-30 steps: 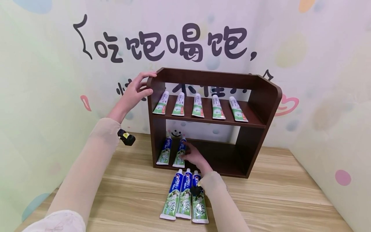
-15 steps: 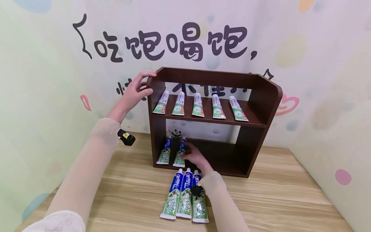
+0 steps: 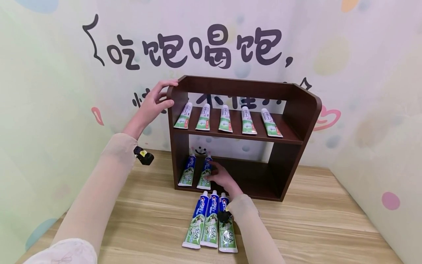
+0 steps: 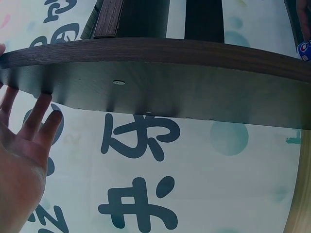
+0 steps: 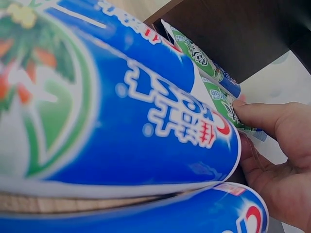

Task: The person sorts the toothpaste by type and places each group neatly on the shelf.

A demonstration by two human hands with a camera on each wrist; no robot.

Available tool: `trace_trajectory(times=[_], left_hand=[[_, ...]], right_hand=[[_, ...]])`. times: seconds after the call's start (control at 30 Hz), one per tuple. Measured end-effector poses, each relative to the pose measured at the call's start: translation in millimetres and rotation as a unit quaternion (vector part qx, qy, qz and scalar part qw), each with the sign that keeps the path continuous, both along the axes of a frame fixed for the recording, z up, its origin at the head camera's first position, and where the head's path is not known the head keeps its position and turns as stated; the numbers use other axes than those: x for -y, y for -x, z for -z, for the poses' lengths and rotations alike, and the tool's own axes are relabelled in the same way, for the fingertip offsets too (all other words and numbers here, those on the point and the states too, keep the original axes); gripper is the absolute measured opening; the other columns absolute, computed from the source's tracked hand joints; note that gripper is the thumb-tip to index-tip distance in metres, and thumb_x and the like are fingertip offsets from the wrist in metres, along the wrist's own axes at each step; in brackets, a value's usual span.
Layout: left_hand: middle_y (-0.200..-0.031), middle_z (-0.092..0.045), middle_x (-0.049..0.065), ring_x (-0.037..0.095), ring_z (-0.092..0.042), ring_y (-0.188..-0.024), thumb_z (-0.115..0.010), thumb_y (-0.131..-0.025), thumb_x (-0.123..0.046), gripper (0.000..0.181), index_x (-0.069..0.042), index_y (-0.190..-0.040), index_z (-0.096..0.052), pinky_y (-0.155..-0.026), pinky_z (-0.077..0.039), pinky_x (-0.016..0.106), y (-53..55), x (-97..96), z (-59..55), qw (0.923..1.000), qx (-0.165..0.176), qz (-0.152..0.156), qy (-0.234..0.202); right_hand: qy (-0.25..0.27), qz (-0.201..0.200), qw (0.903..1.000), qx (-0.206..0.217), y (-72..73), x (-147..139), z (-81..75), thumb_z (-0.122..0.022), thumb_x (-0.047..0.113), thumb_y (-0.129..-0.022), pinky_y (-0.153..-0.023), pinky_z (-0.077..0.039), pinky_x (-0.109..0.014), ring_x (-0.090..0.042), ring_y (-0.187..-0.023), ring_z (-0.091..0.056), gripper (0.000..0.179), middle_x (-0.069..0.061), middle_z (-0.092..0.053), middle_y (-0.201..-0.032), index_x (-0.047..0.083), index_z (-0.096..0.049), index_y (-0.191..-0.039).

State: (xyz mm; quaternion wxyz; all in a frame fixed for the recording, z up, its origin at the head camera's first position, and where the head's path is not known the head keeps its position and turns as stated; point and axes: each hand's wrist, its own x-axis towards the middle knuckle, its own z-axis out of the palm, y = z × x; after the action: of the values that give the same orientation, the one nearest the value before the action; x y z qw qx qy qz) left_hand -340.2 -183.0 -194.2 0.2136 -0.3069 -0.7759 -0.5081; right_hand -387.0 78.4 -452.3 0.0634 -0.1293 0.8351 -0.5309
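A dark brown two-tier shelf rack (image 3: 194,135) stands on the table. My left hand (image 3: 151,108) holds its upper left corner, index finger on top and thumb at the front edge. In the left wrist view, other fingertips (image 4: 44,97) touch the outer side panel. On the lower tier lie two blue-and-green toothpaste tubes; my right hand (image 3: 225,180) pinches the right one (image 3: 203,176) between thumb and fingers. In the right wrist view the thumb presses on this tube (image 5: 219,99). The other tube (image 3: 187,172) lies to its left, near the side wall.
Three more blue-and-green toothpaste tubes (image 3: 194,227) lie side by side on the wooden table (image 3: 313,227), right in front of the rack. Several white-and-green tubes (image 3: 225,119) rest in a row on the upper tier. A printed wall (image 3: 132,22) stands behind.
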Motion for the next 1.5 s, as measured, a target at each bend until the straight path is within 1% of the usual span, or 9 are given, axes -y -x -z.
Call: trace_trajectory(times=[0.13, 0.37, 0.47, 0.6, 0.77, 1.1, 1.23, 1.33, 1.5], left_hand=[[-0.159, -0.036, 0.007, 0.032, -0.047, -0.129, -0.055, -0.093, -0.010, 0.048, -0.004, -0.140, -0.045, -0.093, -0.044, 0.029, 0.6, 0.1, -0.7, 1.0000, 0.001, 0.000, 0.000], [-0.158, -0.036, 0.009, 0.041, -0.042, -0.133, -0.055, -0.093, -0.009, 0.049, -0.003, -0.140, -0.044, -0.093, -0.044, 0.028, 1.4, 0.7, -1.1, 1.0000, -0.002, 0.007, -0.003], [-0.159, -0.036, 0.009, 0.043, -0.042, -0.133, -0.055, -0.093, -0.009, 0.049, -0.003, -0.140, -0.044, -0.092, -0.044, 0.028, 1.5, 0.7, -1.2, 1.0000, -0.002, 0.008, -0.003], [-0.159, -0.035, 0.009, 0.042, -0.044, -0.131, -0.054, -0.093, -0.006, 0.048, -0.003, -0.140, -0.044, -0.089, -0.046, 0.027, 1.6, 0.4, -1.5, 1.0000, 0.002, 0.006, -0.004], [-0.159, -0.036, 0.010, 0.041, -0.044, -0.132, -0.054, -0.092, -0.003, 0.048, -0.002, -0.139, -0.044, -0.091, -0.044, 0.028, 1.4, -0.1, -2.1, 1.0000, -0.002, 0.006, -0.003], [-0.159, -0.035, 0.011, 0.041, -0.043, -0.134, -0.054, -0.093, -0.005, 0.048, -0.001, -0.139, -0.044, -0.093, -0.044, 0.029, -0.4, -0.1, -1.8, 1.0000, -0.003, 0.006, 0.002], [-0.160, -0.034, 0.009, 0.040, -0.044, -0.133, -0.054, -0.093, -0.006, 0.048, -0.002, -0.139, -0.043, -0.092, -0.045, 0.028, -1.1, 0.1, -0.1, 1.0000, 0.004, 0.004, 0.005], [-0.160, -0.034, 0.008, 0.041, -0.046, -0.131, -0.054, -0.094, -0.010, 0.048, -0.005, -0.141, -0.044, -0.090, -0.046, 0.027, -0.7, -0.4, 0.3, 1.0000, 0.006, 0.002, 0.006], [-0.160, -0.035, 0.005, 0.038, -0.046, -0.131, -0.055, -0.093, -0.006, 0.048, -0.008, -0.140, -0.045, -0.090, -0.046, 0.027, 14.9, 5.4, 7.4, 1.0000, -0.005, 0.004, -0.001]], right_hand=[[-0.001, 0.003, 1.0000, -0.001, 0.6, 0.5, -0.9, -0.074, 0.014, -0.086, -0.101, -0.048, -0.052, -0.034, -0.120, -0.054, 0.070, -0.019, -0.053, -0.138, 0.016, -0.043, -0.149], [-0.005, 0.008, 0.9999, -0.004, 0.3, 1.7, -3.1, -0.074, 0.016, -0.086, -0.102, -0.047, -0.052, -0.034, -0.121, -0.053, 0.069, -0.019, -0.053, -0.139, 0.016, -0.044, -0.148], [-0.006, 0.009, 0.9999, -0.005, 0.1, 1.7, -3.3, -0.074, 0.016, -0.086, -0.102, -0.047, -0.052, -0.034, -0.121, -0.053, 0.069, -0.019, -0.053, -0.138, 0.016, -0.044, -0.148], [-0.006, 0.010, 0.9999, -0.006, 0.3, 1.5, -2.8, -0.074, 0.015, -0.086, -0.101, -0.048, -0.052, -0.033, -0.120, -0.054, 0.068, -0.019, -0.054, -0.137, 0.016, -0.045, -0.147], [-0.006, 0.012, 0.9999, -0.007, 1.1, 1.3, -2.1, -0.074, 0.015, -0.086, -0.101, -0.048, -0.052, -0.033, -0.119, -0.054, 0.068, -0.019, -0.055, -0.136, 0.016, -0.045, -0.147], [-0.009, 0.010, 0.9998, -0.013, -0.2, 0.5, -0.5, -0.074, 0.015, -0.086, -0.099, -0.049, -0.052, -0.034, -0.118, -0.056, 0.067, -0.020, -0.056, -0.133, 0.014, -0.046, -0.146], [-0.005, 0.025, 0.9996, -0.007, -1.8, 1.1, -0.4, -0.073, 0.017, -0.087, -0.096, -0.052, -0.048, -0.032, -0.114, -0.059, 0.061, -0.021, -0.059, -0.130, 0.011, -0.050, -0.143], [0.001, 0.034, 0.9994, -0.008, -4.6, 1.1, -3.8, -0.071, 0.016, -0.088, -0.093, -0.054, -0.045, -0.032, -0.111, -0.061, 0.056, -0.022, -0.060, -0.128, 0.007, -0.052, -0.140], [-0.004, 0.030, 0.9990, -0.031, -12.1, -0.3, -14.1, -0.071, 0.015, -0.088, -0.091, -0.055, -0.046, -0.034, -0.112, -0.061, 0.053, -0.024, -0.061, -0.126, 0.002, -0.055, -0.136]])
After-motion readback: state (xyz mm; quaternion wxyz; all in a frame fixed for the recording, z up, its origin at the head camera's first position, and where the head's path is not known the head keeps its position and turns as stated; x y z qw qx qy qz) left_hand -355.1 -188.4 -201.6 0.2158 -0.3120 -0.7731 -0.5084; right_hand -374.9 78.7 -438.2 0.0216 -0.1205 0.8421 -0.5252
